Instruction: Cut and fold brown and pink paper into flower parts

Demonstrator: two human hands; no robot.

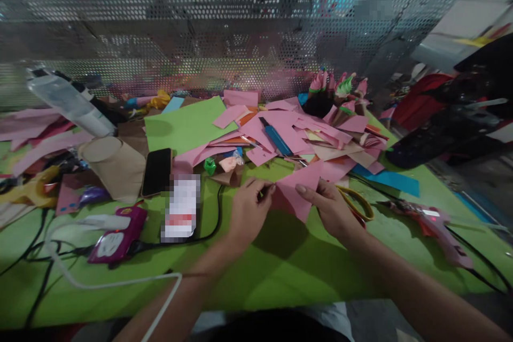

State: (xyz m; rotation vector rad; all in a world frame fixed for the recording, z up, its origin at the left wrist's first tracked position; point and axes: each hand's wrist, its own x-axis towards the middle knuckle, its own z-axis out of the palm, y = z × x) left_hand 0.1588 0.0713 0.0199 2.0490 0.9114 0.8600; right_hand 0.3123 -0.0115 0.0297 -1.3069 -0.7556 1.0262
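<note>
Both my hands hold a pink paper piece (297,188) above the green table (280,267). My left hand (248,208) pinches its left edge with thumb and fingers closed. My right hand (331,208) grips its right side, thumb on top. Yellow-handled scissors (358,204) lie just right of my right hand, partly under it.
A heap of pink paper scraps (296,133) with a blue cutter (276,139) lies behind. A green sheet (186,125), a black phone (157,172), a brown paper roll (114,165), a glue gun (436,227) at right, a pink device (116,240) and cables (120,280) at left.
</note>
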